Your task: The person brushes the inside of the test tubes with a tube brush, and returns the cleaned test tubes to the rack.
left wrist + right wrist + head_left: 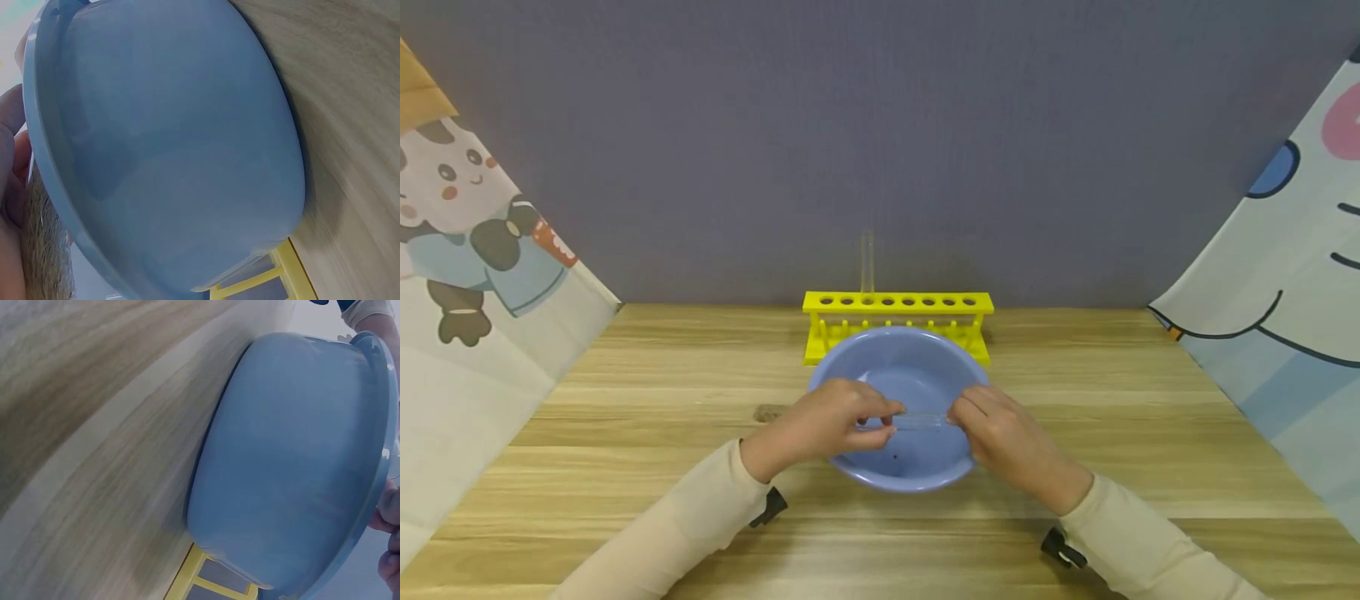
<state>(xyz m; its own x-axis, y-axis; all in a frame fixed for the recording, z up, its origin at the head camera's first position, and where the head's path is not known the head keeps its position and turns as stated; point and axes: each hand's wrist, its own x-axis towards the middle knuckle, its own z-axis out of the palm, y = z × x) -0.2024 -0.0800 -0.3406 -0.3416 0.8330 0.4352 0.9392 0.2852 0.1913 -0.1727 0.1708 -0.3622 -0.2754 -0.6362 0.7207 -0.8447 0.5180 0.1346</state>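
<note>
Over the blue basin [917,481], a clear glass test tube [921,422] lies roughly level between the two hands. My left hand [835,419] pinches it toward its left end with thumb and fingers. At the other end, my right hand [1011,433] grips the tube with curled fingers. Brown bristles of a brush [769,412] stick out to the left behind the left hand; in the left wrist view the bristles [45,234] show beside the palm and basin rim. How the brush is held is hidden.
Behind the basin stands a yellow test tube rack [898,302], partly covered by it. One upright clear test tube [868,267] sits in the rack. The wooden table [700,367] meets a grey wall at the back, with cartoon-printed cloths at both sides.
</note>
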